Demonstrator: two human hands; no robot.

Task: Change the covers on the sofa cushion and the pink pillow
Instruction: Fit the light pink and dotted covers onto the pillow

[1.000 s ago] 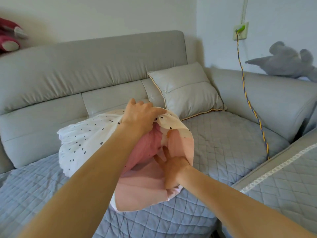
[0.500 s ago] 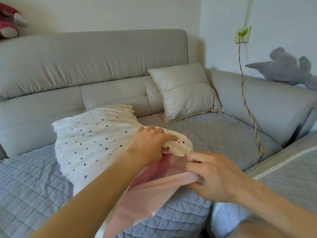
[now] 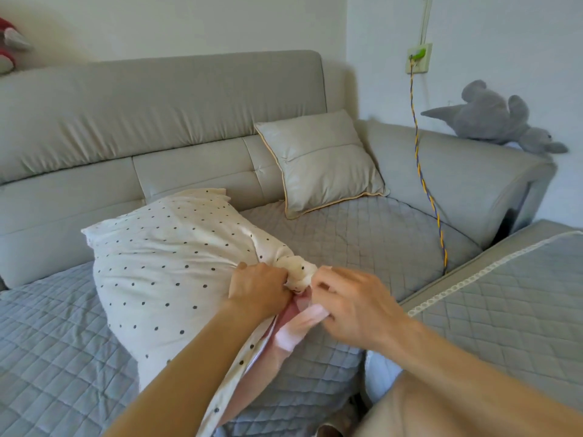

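Sofa (image 3: 362,234): you've pulled the dotted cover (image 3: 164,263) over the pillow (image 3: 293,332); left hand (image 3: 258,290) bunches its edge, right hand (image 3: 350,305) pinches pink corner.

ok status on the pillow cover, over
Left hand grips bunched edge of the dotted cover; right hand pinches it at the opening. Pink pillow mostly inside, pink end still showing. Nothing in the way.
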